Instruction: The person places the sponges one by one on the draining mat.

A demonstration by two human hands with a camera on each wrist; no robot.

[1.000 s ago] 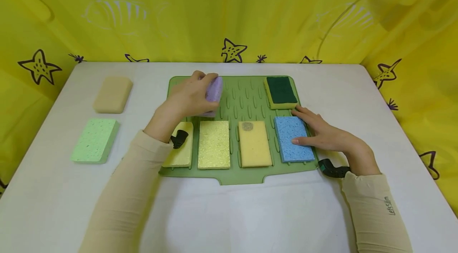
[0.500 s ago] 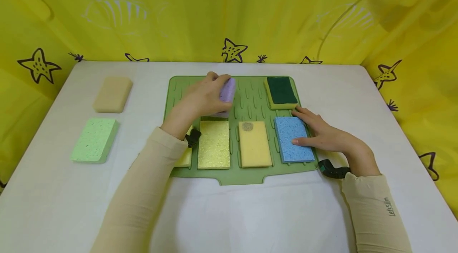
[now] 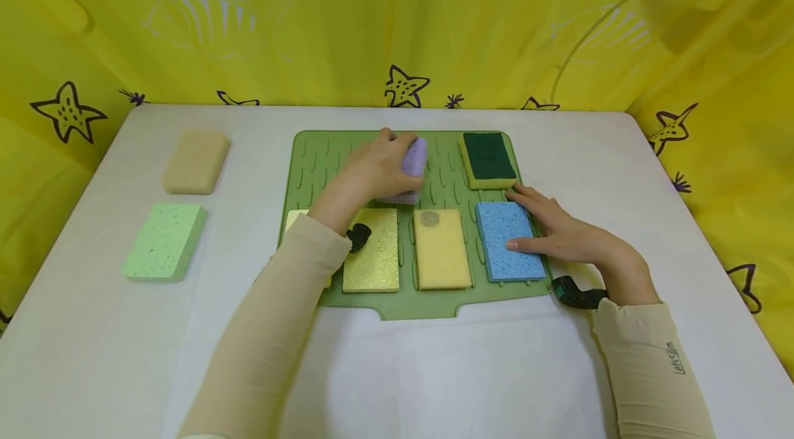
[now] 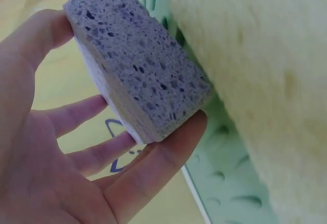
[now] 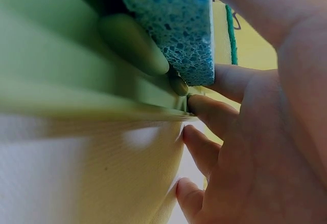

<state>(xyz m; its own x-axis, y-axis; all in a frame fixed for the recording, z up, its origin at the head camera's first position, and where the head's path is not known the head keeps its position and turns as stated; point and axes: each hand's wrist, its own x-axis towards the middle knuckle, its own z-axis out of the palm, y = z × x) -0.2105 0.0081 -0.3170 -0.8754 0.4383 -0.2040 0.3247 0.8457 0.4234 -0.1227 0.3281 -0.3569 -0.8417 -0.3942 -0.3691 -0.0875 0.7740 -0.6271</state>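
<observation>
My left hand (image 3: 378,167) holds a purple sponge (image 3: 415,158) on edge over the back middle of the green mat (image 3: 422,307). In the left wrist view the thumb and fingers grip the purple sponge (image 4: 138,60) by its ends. My right hand (image 3: 567,236) rests at the mat's right side, its thumb on top of the blue sponge (image 3: 505,242) and its fingers along the far right edge. In the right wrist view the relaxed fingers of that hand (image 5: 265,132) lie beside the blue sponge (image 5: 179,35).
A yellow sponge with a dark green top (image 3: 490,158) sits at the mat's back right. A yellow-orange sponge (image 3: 443,253) and two pale yellow ones, partly behind my left forearm, line the front. Left of the mat lie a beige sponge (image 3: 196,163) and a light green one (image 3: 164,242).
My left hand has carried the purple sponge rightward over the mat, and its forearm now covers more of the front left sponges. The right hand has stayed in place.
</observation>
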